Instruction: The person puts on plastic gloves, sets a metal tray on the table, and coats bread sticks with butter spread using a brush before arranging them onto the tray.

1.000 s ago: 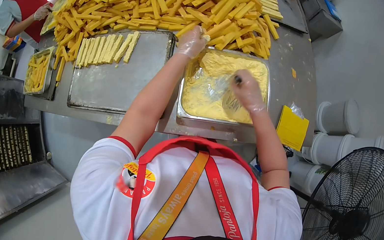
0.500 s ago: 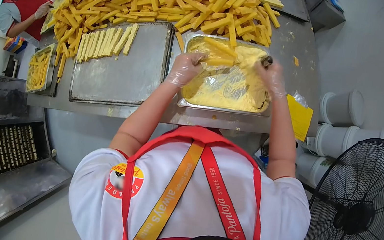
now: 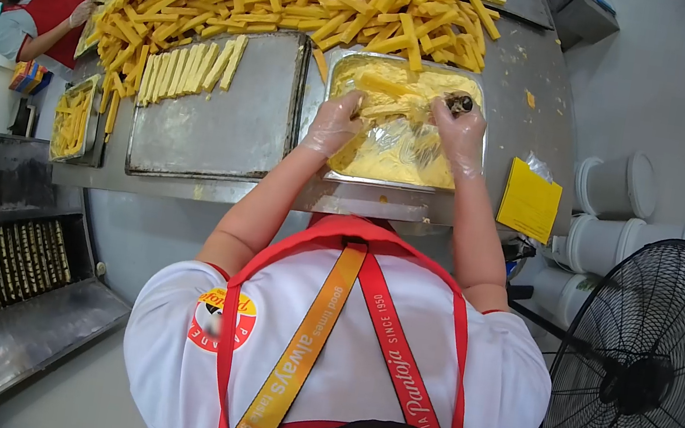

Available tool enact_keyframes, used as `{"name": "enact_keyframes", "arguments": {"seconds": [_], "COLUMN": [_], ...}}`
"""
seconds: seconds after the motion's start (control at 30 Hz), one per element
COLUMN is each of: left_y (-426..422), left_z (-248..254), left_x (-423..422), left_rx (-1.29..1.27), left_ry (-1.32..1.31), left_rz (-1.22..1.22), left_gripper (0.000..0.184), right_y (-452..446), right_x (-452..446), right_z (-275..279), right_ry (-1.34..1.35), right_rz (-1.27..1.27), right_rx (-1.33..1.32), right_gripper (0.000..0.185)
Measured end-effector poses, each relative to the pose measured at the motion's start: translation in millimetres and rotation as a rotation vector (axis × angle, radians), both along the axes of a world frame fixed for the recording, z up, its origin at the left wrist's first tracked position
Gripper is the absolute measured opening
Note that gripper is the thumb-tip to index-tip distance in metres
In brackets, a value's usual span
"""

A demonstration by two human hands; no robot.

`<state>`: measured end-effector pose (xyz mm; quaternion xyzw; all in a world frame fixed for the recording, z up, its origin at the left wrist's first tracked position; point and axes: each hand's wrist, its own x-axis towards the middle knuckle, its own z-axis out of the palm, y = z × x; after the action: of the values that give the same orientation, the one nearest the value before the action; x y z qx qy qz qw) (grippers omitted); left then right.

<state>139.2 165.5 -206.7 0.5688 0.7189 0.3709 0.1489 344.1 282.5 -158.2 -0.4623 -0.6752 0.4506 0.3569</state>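
The right hand (image 3: 460, 139) is wrapped round a dark-handled tool (image 3: 460, 103) above the metal pan (image 3: 391, 185); the left hand (image 3: 334, 127) curls at its left side, though I can't tell whether it grips the yellow sticks (image 3: 386, 86) lying in the pan's far half. Pale sticks (image 3: 191, 74) line the tray (image 3: 212, 141) to the left.

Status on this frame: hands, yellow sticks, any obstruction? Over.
Left hand at yellow sticks, grip unclear. Right hand closed on dark handle. Sticks lying in metal pan, amid yellow spread. Nothing visibly blocking either hand.
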Motion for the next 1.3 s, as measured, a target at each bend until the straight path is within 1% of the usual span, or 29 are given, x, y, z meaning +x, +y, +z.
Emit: {"name": "enact_keyframes", "arguments": {"seconds": [0.07, 0.1, 0.2, 0.23, 0.33, 0.37, 0.43, 0.53, 0.57, 0.67, 0.7, 0.77, 0.83, 0.9, 0.93, 1.0, 1.03, 1.1, 1.13, 1.2, 1.23, 1.27, 1.3], "left_y": [-0.3, -1.2, -3.5, -3.3, -3.1, -4.6, -5.6, -12.4, -16.0, -35.7, -38.2, -54.8, -68.3, -72.0, -70.8, -67.4, -65.2, -57.6, -54.3, -58.7, -59.9, -60.4, -58.1], "left_z": [0.9, 4.0, 10.4, 6.4, 1.2, -0.3, 14.1, 24.6, 26.7, 31.9, 13.1, 17.2, 12.8, -11.5, -23.7, -37.8, -48.8, -84.1, -90.1, -98.2, -86.6, -74.7, -27.0], "left_x": [0.8, 1.2, 0.7, -2.3, -10.7, -12.1, -10.8, -10.7, -12.8, -23.8, -38.3, -70.4, -114.9, -155.6, -170.3, -182.9, -189.4, -210.0, -213.6, -210.3, -199.5, -187.2, -154.7], "left_rx": [-0.011, -0.021, -0.049, -0.055, -0.117, -0.149, -0.217, -0.267, -0.27, -0.031, 0.125, 0.256, 0.219, 0.096, 0.035, -0.013, -0.039, -0.104, -0.135, -0.085, -0.053, -0.035, -0.018], "left_ry": [-0.011, -0.072, -0.223, -0.254, -0.275, -0.271, -0.344, -0.41, -0.426, -0.468, -0.67, -0.348, -0.046, 0.18, 0.293, 0.22, 0.182, 0.243, 0.274, 0.401, 0.467, 0.408, 0.348], "left_rz": [0.011, 0.022, 0.048, 0.056, 0.091, 0.106, 0.08, 0.081, 0.092, 0.174, 0.211, 0.454, 0.662, 0.741, 0.776, 0.782, 0.78, 0.806, 0.817, 0.844, 0.856, 0.782, 0.709], "left_gripper": [0.038, 0.035, 0.029, 0.027, 0.025, 0.026, 0.027, 0.026, 0.025, 0.022, 0.02, 0.024, 0.024, 0.022, 0.022, 0.021, 0.021, 0.026, 0.029, 0.036, 0.04, 0.042, 0.043], "right_y": [-22.0, -29.2, -15.5, -8.7, 1.8, -2.5, -34.4, -33.6, -21.1, -8.4, -8.7, -17.3, -23.3, -29.9, -30.8, -32.6, -34.4, -38.5, -45.5, -60.2, -57.4, -42.5, -16.5], "right_x": [-8.2, -11.3, -6.2, -2.0, 2.2, 3.6, -5.5, -8.3, -1.0, 12.5, 15.0, 20.2, 20.7, 20.4, 18.6, 16.9, 15.5, 11.8, 8.0, 5.5, 9.0, 14.7, 22.0], "right_z": [12.6, 15.1, -2.1, -5.3, -25.0, -31.2, 2.1, -7.3, -13.9, -23.6, -23.0, -22.1, -25.2, -26.1, -26.6, -30.2, -35.2, -44.4, -37.2, -23.0, -20.2, -22.3, -26.5], "right_ry": [0.313, 0.47, 0.417, 0.235, -0.008, 0.161, 0.497, 0.464, 0.255, 0.025, 0.075, 0.176, 0.164, 0.104, 0.12, 0.147, 0.103, 0.007, 0.019, 0.043, -0.03, -0.037, -0.044], "right_rz": [0.092, 0.135, 0.171, 0.083, -0.023, 0.019, 0.096, 0.087, 0.051, -0.123, -0.134, -0.166, -0.172, -0.196, -0.166, -0.112, -0.073, -0.002, 0.106, 0.318, 0.296, 0.209, 0.123], "right_rx": [-0.16, -0.241, -0.228, -0.199, 0.231, 0.097, -0.18, -0.214, -0.185, 0.028, 0.005, -0.051, -0.046, -0.038, -0.017, 0.022, 0.107, 0.277, 0.275, 0.261, 0.02, -0.031, -0.083], "right_gripper": [0.016, 0.015, 0.015, 0.017, 0.017, 0.017, 0.019, 0.016, 0.014, 0.014, 0.015, 0.015, 0.015, 0.016, 0.017, 0.018, 0.018, 0.019, 0.019, 0.018, 0.017, 0.018, 0.018]}}
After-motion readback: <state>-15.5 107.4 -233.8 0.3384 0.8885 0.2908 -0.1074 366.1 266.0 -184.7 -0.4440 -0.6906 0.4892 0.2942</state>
